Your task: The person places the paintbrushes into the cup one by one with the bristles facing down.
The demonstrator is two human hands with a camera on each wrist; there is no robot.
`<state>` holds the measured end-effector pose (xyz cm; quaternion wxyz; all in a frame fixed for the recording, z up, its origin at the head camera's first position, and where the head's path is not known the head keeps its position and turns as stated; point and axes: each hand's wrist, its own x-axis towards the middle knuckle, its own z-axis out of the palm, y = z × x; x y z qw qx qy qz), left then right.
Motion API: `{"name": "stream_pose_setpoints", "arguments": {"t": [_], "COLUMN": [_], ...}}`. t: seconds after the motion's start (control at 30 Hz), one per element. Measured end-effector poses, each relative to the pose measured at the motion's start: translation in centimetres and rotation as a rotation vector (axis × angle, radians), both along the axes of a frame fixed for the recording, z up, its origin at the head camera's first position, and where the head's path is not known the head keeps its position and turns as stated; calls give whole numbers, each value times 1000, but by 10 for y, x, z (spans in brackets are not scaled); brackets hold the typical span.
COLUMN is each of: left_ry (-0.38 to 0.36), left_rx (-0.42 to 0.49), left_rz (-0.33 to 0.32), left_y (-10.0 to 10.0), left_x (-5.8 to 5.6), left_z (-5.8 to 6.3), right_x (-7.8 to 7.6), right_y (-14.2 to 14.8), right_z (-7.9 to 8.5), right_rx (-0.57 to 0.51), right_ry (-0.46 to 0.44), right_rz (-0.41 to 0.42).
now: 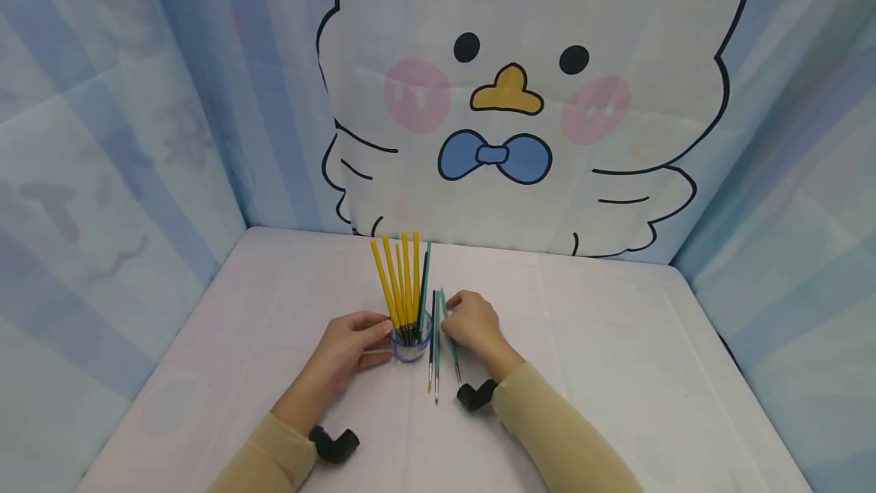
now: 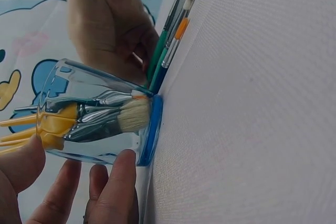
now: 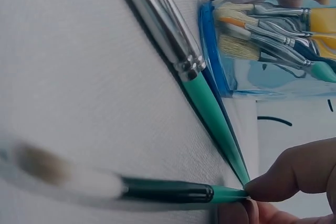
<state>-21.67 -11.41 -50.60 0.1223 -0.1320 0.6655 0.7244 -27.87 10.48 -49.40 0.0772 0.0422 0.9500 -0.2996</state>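
Note:
A clear cup (image 1: 411,354) with a blue base (image 2: 152,132) stands upright, holding several yellow-handled paintbrushes (image 1: 405,280) and dark and teal ones, bristles down. My left hand (image 1: 349,345) is at its left side, its extended fingers and thumb touching the cup and rim. To the right of the cup, my right hand (image 1: 474,322) pinches a green paintbrush (image 3: 168,190) near its handle end, between thumb and fingers. The bristles of this brush are blurred. Between cup and right hand, a teal paintbrush (image 3: 207,106) and a dark blue paintbrush (image 1: 432,348) with orange bristles lie side by side.
A pale cloth (image 1: 588,371) covers the table. Behind it hangs a curtain (image 1: 493,211) printed with a cartoon bird, and striped blue curtains (image 1: 103,173) close the sides. Black wrist mounts (image 1: 335,446) show at both sleeves.

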Motion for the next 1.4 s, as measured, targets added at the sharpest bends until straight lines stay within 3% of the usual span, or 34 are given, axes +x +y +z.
{"name": "stream_pose_setpoints", "arguments": {"t": [0.5,0.8,1.07,1.4], "left_ry": [14,9,9,1], "left_rx": [4,6,4,8], "left_rz": [-5,-4,-5,1], "left_y": [-1,-1,-1,-1], "left_x": [1,0,1,2], "left_z": [0,0,1,2], "right_x": [1,4,7,14], "right_y": [11,14,18,20], "right_z": [-7,-7,4,25], "right_rx": [-300,-460,-604,-757], "right_ry": [-37,8,87,185], "right_rz": [-94,-144,-179,-165]}}
